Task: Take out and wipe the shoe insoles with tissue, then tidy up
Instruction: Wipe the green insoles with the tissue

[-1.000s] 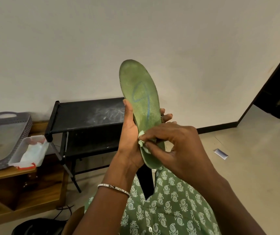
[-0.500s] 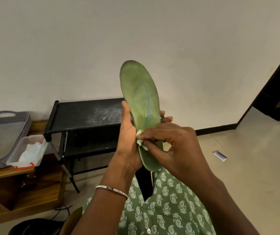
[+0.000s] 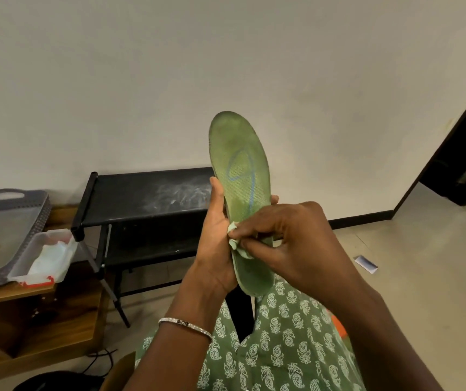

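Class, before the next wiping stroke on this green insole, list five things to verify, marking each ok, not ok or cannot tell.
1. Left hand grips the insole upright: ok.
2. Right hand pinches the tissue against the insole: ok.
3. Toe end clear of fingers: ok.
4. Toe end clean: not ok, looks dingy.
5. Tissue clean enough: cannot tell.

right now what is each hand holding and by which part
The left hand grips the green shoe insole round its lower half; the right hand pinches a small pale tissue wad against it.
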The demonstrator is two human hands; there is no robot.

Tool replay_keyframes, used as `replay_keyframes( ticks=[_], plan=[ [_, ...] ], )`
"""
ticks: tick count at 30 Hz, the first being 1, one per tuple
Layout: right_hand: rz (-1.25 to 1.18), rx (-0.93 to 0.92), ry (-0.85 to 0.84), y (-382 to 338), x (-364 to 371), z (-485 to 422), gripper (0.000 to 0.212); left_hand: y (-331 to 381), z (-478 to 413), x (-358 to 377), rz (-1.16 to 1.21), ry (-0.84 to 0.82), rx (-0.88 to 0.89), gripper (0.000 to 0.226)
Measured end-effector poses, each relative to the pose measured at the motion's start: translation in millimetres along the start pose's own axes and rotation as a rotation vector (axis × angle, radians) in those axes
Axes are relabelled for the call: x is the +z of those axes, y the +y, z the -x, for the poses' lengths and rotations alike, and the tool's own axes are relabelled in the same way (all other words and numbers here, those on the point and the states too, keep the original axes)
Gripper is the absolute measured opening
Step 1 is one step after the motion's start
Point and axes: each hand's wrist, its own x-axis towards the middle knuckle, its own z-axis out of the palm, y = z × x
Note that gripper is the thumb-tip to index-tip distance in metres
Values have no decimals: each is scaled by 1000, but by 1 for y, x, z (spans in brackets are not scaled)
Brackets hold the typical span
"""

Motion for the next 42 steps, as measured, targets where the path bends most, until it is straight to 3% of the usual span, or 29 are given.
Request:
replay_keyframes(
  ticks=[2, 7, 14, 21, 28, 30, 37, 42],
  plan=[
    [-8, 13, 31, 2, -3, -10, 17, -2, 2, 5, -13, -7, 26, 75],
    [68, -38, 293, 4, 15, -19, 17, -2, 6, 4, -16, -37, -1, 75],
    [-14, -29, 70, 2, 14, 2, 19, 10, 4, -1, -46, -23, 10, 84],
    [154, -19, 352, 15, 11, -18, 18, -3, 8, 11, -37, -58, -6, 69],
    [103, -24, 216, -1, 24, 11, 19, 7, 1, -3, -48, -45, -23, 86],
    [152, -23, 226, -1, 26, 12, 22, 6, 1, -2, -51, -36, -24, 90],
    [333, 39, 365, 17, 13, -14, 19, -1, 6, 4, -19, -57, -8, 70],
    [247, -8, 321, 6, 30, 5, 22, 5, 4, 0, -52, -39, -31, 85]
  ],
)
